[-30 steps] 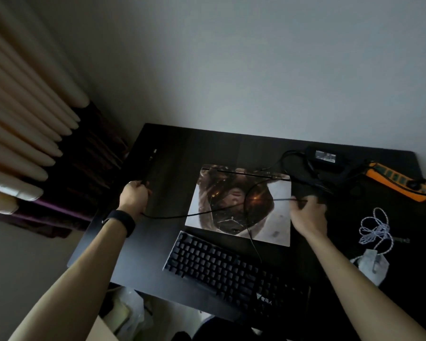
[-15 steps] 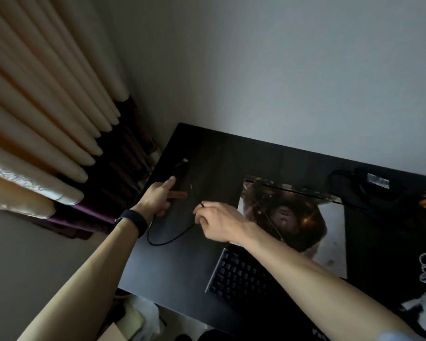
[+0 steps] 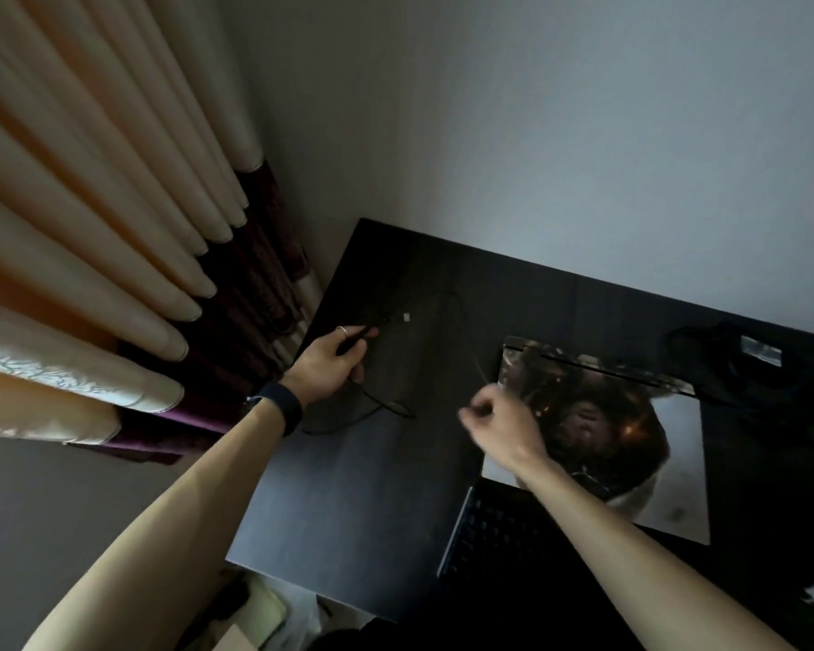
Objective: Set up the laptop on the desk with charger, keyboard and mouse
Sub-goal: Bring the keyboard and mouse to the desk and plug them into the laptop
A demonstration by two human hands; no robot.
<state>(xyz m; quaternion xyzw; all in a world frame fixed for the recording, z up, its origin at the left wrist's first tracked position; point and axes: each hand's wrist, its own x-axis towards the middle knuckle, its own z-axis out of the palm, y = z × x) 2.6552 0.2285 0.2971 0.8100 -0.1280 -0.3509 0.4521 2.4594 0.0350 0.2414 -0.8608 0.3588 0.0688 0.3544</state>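
Laptop [image 3: 597, 429], lid shut and covered in a printed picture, lies flat on the desk [image 3: 348, 500] to the right of both hands, with the keyboard [image 3: 499, 528] just in front of it. No mouse can be made out with certainty. Left hand [image 3: 330, 368], a dark band on its wrist, is closed around a thin black cable [image 3: 372, 411] near the desk's far left corner; a small pale plug [image 3: 406, 316] shows just beyond its fingers. Right hand [image 3: 499, 425] is pinched shut over the laptop's left edge, seemingly on the same cable, though the strand there is faint. The charger brick [image 3: 748, 354] sits at the back right, behind the laptop. Judging by this, the step in hand is sorting out a cable's slack, most likely the keyboard's. Next, the plug end needs turning toward a port on the laptop's side and pressing in, which calls for freeing the loop lying on the desk first so it doesn't snag
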